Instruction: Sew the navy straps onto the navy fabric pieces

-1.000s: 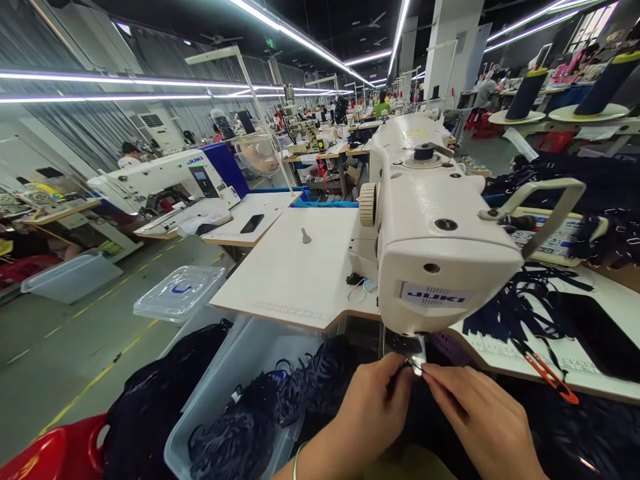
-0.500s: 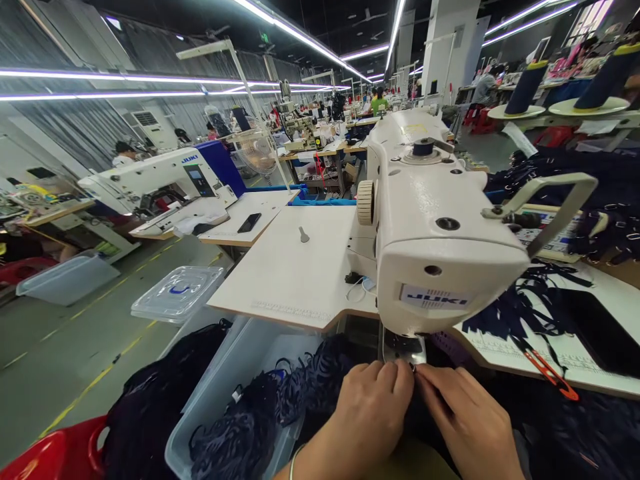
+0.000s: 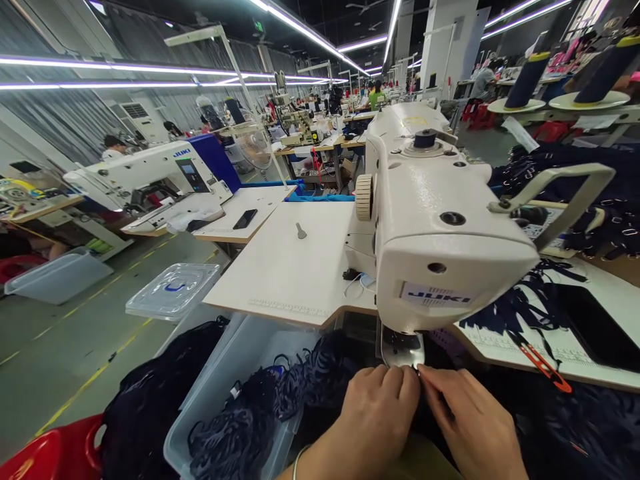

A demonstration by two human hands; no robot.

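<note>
A white JUKI sewing machine (image 3: 430,220) stands on a white table (image 3: 295,267) in front of me. Both my hands meet just below its needle end, at the metal plate (image 3: 400,350). My left hand (image 3: 377,417) has its fingers curled and pinched at a dark strap (image 3: 437,410). My right hand (image 3: 470,427) pinches the same dark strap from the other side, fingertips touching the left hand's. Dark navy fabric lies under and around both hands. The needle itself is hidden behind the machine head.
A clear plastic bin (image 3: 235,393) of dark straps sits at my lower left, a red stool (image 3: 55,453) beyond it. Loose dark straps (image 3: 520,307) and red thread snips (image 3: 545,370) lie on the table at right. Another JUKI machine (image 3: 150,173) and a phone (image 3: 245,219) are at left.
Both hands have closed in together under the machine's end, fingertips now touching. The view has shifted slightly down and nearer to the machine.
</note>
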